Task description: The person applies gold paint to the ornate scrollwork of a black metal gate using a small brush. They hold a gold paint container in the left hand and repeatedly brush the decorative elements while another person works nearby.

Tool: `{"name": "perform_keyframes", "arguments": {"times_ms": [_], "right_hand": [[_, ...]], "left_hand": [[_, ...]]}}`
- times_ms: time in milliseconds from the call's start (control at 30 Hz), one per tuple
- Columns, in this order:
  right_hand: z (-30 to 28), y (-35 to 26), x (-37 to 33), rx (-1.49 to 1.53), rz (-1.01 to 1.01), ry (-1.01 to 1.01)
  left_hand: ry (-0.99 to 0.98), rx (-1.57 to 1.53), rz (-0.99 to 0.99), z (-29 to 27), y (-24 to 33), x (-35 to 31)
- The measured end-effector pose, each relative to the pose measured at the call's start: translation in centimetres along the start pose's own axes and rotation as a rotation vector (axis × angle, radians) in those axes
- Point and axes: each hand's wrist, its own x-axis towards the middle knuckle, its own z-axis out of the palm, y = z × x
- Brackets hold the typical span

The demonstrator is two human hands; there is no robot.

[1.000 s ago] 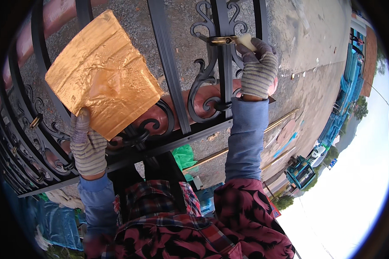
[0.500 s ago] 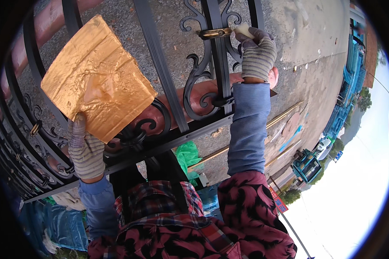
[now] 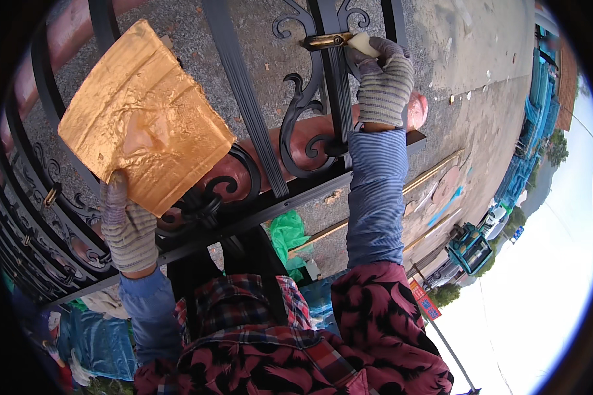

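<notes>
My left hand (image 3: pixel 128 230), in a striped knit glove, grips the lower edge of a piece of cardboard (image 3: pixel 171 99) coated with shiny gold paint. Its thumb lies over the painted face, which has a smeared patch near the middle. In my right hand (image 3: pixel 387 85), gloved the same way, a small off-white sponge (image 3: pixel 362 45) is pinched between thumb and fingers. The sponge touches the right end of a gold-coloured collar (image 3: pixel 326 41) that wraps a black upright bar of an ornate metal fence panel (image 3: pixel 244 99). Black scrolls flank that bar.
The fence panel rests across a pinkish pipe (image 3: pixel 244 171). Green plastic (image 3: pixel 287 234) lies on the ground past its lower rail. A long wooden strip (image 3: pixel 435 171) is on the right, with a teal excavator (image 3: pixel 469 249) farther off. Blue plastic sheeting (image 3: pixel 99 342) lies at lower left.
My right hand has moved left, bringing the sponge from beside the collar onto its right end. The left hand and cardboard have barely shifted.
</notes>
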Motion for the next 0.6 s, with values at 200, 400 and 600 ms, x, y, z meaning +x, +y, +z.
{"name": "perform_keyframes", "arguments": {"times_ms": [200, 400, 600], "right_hand": [[0.1, -0.6, -0.8, 0.164, 0.016, -0.002], [1.5, -2.6, -2.3, -0.113, -0.329, -0.021], [0.9, -1.2, -2.1, 0.052, -0.189, 0.031]], "left_hand": [[0.019, -0.005, -0.004, -0.8, 0.0, -0.4], [-0.05, -0.035, -0.009, -1.0, 0.1, -0.2], [-0.061, -0.043, -0.009, -2.0, 0.5, -0.4]]}}
